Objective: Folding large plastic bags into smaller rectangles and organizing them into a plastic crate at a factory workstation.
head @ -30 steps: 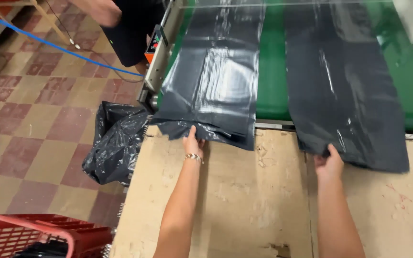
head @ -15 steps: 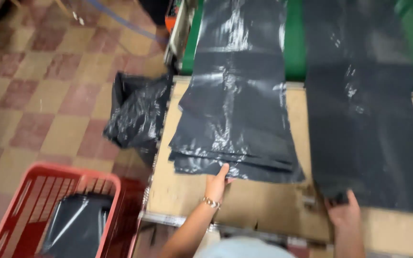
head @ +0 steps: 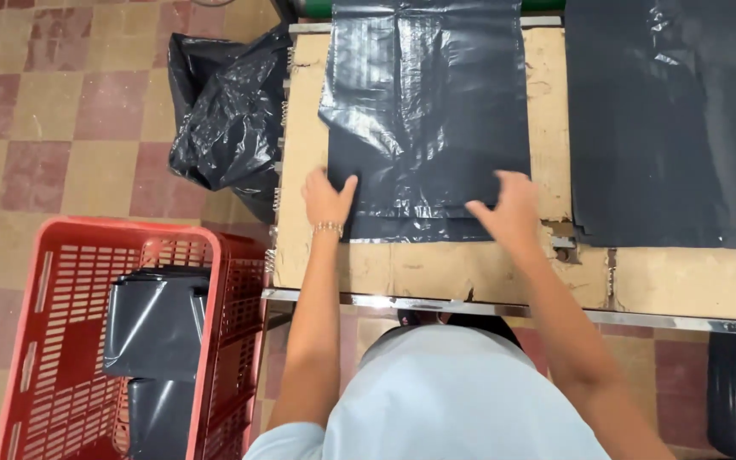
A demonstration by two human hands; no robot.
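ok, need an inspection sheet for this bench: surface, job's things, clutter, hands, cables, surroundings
Surface: cardboard-covered table, worn and torn near the front edge, with a metal front rail.
Job's things: stack of dark plastic bags lying flat on the cardboard; second stack of dark bags to its right.
Clutter: crumpled black bag hanging beside the table's left edge.
Hands: left hand flat on the near left corner of the stack; right hand on its near right corner. Neither is closed around anything.
Cables: nothing seen.
Surroundings: red plastic crate on the floor at left, holding folded dark bags; checkered tile floor.
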